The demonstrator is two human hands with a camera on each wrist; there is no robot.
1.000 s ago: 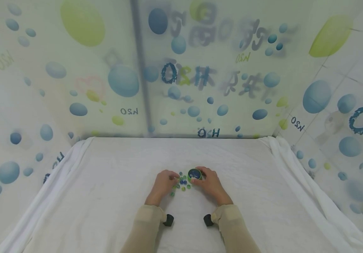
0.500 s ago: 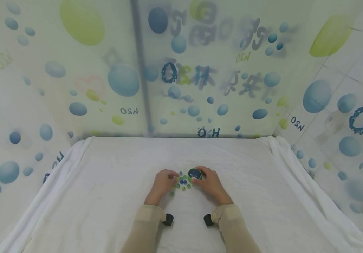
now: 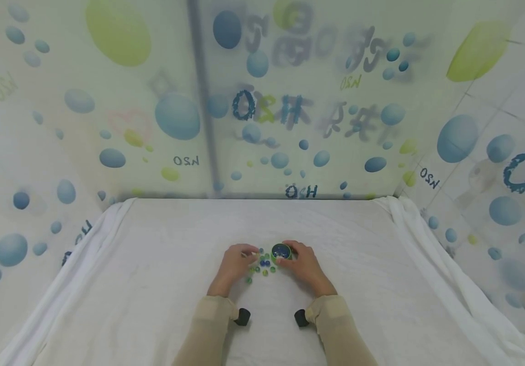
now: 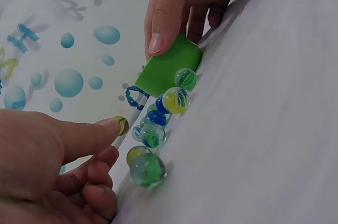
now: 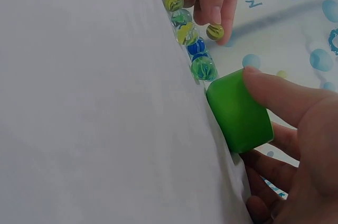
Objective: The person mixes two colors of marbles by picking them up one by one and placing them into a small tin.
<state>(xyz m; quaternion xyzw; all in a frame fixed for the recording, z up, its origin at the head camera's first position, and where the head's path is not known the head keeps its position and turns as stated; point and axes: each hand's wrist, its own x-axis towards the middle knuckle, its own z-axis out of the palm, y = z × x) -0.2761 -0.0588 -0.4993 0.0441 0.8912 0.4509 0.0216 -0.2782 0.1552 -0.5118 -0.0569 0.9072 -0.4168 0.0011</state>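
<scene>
My left hand (image 3: 234, 265) pinches a yellow-streaked glass marble (image 5: 215, 31) between thumb and forefinger, held just above the cloth. Beside it lies a loose cluster of glass marbles, among them a blue one (image 3: 263, 264), a yellow-green one (image 3: 266, 273) and a clear one with green swirls (image 4: 148, 170). To the right of the cluster a small green cup (image 5: 240, 113) stands upright, its inside dark blue in the head view. My right hand (image 3: 305, 263) grips the cup by its sides, thumb near and fingers behind. What lies inside the cup is too small to tell.
A white cloth (image 3: 161, 244) covers the table, bunched in folds along the left and right edges. Behind and at both sides hang pale curtains (image 3: 253, 178) printed with blue and green dots. A black wrist device (image 3: 243, 317) is on each sleeve.
The left hand has shifted very slightly to the left. The right hand, the cup and the marbles on the cloth look the same.
</scene>
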